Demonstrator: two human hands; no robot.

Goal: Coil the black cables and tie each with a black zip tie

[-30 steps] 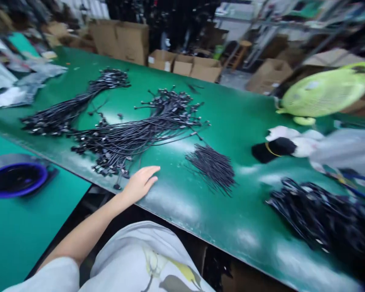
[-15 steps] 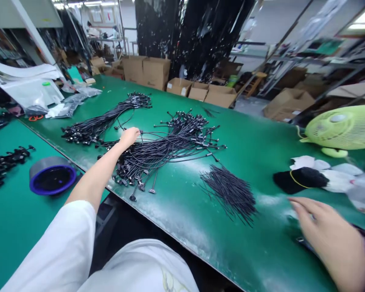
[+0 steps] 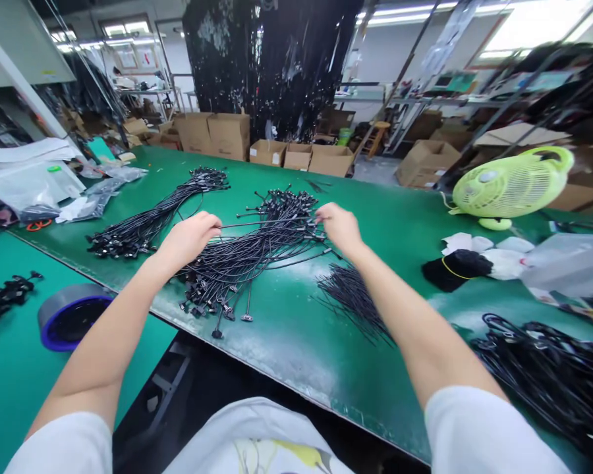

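Above a loose pile of black cables with small connectors (image 3: 247, 253), a single black cable (image 3: 267, 223) runs sideways between my hands. My left hand (image 3: 190, 238) is closed on its left end, fingers pinched together. At the other end my right hand (image 3: 340, 227) pinches the cable near the pile's right side; its fingertips are small and partly blurred. A neater bundle of black cables (image 3: 165, 210) lies to the left, behind my left hand. Below my right forearm, which partly covers it, lies a bunch of thin black ties (image 3: 350, 296).
Coiled black cables (image 3: 543, 368) lie at the right. Behind them are a yellow-banded black bundle (image 3: 454, 268) and a light green fan (image 3: 511, 184). A roll of tape with a blue core (image 3: 74, 319) sits left. Cardboard boxes (image 3: 212, 135) stand beyond the green table (image 3: 286, 329).
My right hand has come from the table's right side to the cable pile and now pinches a cable. My left hand stays closed near the pile. The camera view has shifted, uncovering the coiled cables.
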